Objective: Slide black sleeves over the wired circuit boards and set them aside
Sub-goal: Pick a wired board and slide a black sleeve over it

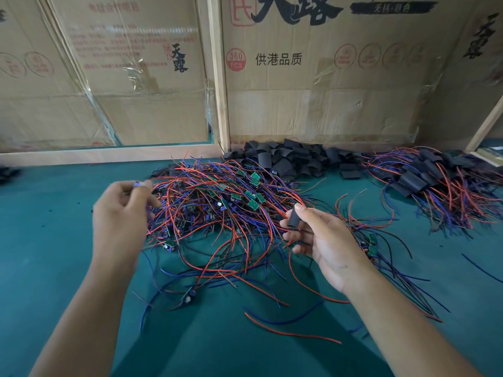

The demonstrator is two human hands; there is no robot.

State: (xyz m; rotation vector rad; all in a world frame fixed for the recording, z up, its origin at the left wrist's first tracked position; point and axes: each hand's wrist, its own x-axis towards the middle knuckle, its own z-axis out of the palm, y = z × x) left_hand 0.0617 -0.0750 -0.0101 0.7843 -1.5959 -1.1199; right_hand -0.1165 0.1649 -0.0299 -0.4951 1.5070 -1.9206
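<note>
Your right hand [324, 240] is pinching a black sleeve [293, 217] between thumb and fingers, above the tangled pile of wired circuit boards [217, 205] on the green surface [54, 240]. Your left hand [122, 210], blurred, is pinching something small from that pile. Loose sleeves [288, 156] are lying behind; sleeved boards [435, 180] are heaped at right.

Even, soft daylight; left hand [122, 210] motion-blurred, glare on box tape, wide-angle bending at edges.
</note>
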